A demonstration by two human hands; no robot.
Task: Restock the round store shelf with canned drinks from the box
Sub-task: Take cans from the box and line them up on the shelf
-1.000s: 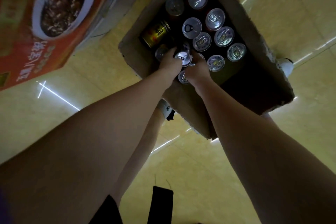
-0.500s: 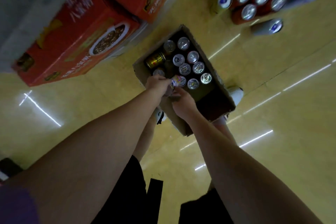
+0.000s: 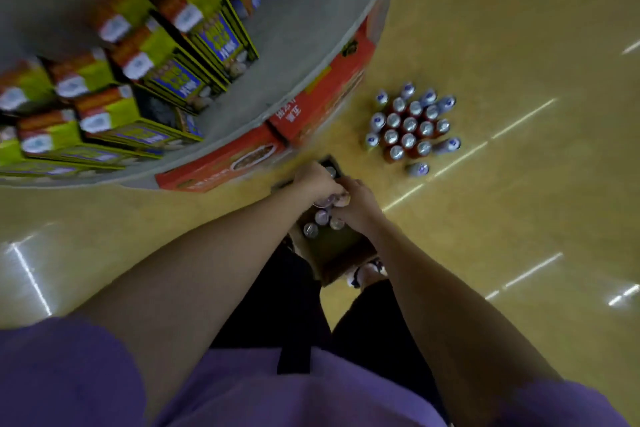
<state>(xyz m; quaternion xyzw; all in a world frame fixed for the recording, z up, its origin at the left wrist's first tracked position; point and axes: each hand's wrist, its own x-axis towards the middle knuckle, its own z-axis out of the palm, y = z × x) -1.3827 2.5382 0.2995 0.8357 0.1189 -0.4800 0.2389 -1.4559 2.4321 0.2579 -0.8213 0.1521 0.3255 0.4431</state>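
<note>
Yellow shop floor [image 3: 485, 28] carries the open box [image 3: 332, 253] below both hands. Left hand [image 3: 317, 180] and right hand [image 3: 360, 206] meet over it, fingers curled round upright cans [image 3: 327, 200]. Round shelf [image 3: 304, 28] lies up and left, nearer the left hand, bare along its rim.

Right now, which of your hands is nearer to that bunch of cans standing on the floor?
The right hand. It is over the cardboard box, on the side facing the cans on the floor. The left hand is beside it, on the side toward the round shelf.
</note>
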